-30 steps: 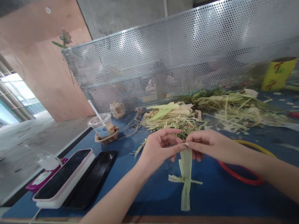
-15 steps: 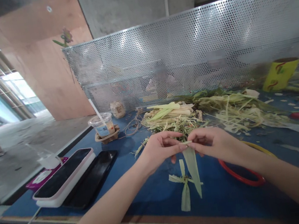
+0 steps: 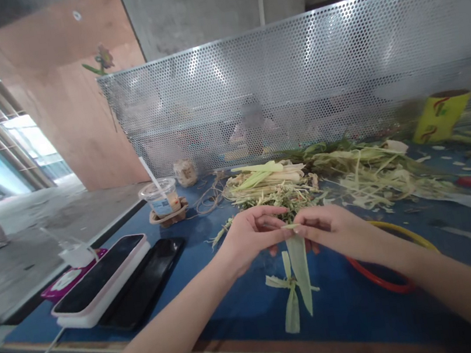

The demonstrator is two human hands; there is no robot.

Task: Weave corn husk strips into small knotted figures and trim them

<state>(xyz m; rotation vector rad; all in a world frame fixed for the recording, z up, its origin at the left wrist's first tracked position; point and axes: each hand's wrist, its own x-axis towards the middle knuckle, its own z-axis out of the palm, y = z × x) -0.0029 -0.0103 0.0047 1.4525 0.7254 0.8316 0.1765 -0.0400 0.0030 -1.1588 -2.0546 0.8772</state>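
Between the fingertips of both hands hangs a pale green strip of corn husk (image 3: 301, 267), its pointed end downward over the table. My left hand (image 3: 258, 233) pinches its upper edge from the left, and my right hand (image 3: 323, 223) pinches it from the right, thumbs almost touching. Just left of the strip, a small cross-shaped piece of knotted husk (image 3: 290, 292) lies on the blue tabletop (image 3: 238, 312). Beyond my hands is a heap of dried flower stems (image 3: 285, 198), with a stack of husk pieces (image 3: 266, 176) behind it.
Two phones (image 3: 100, 276) (image 3: 145, 284) lie at left, near a lidded drink cup (image 3: 161, 198) in a carton holder. A red and yellow ring (image 3: 384, 281) sits by my right forearm. Loose husks (image 3: 372, 174) spread at right, before a perforated metal screen (image 3: 248, 86) and yellow roll (image 3: 441, 117).
The hanging husk strip has shifted slightly left and turned a little, showing more of its width. Both hands keep their pinch. At far left, a walking person has moved further into view.
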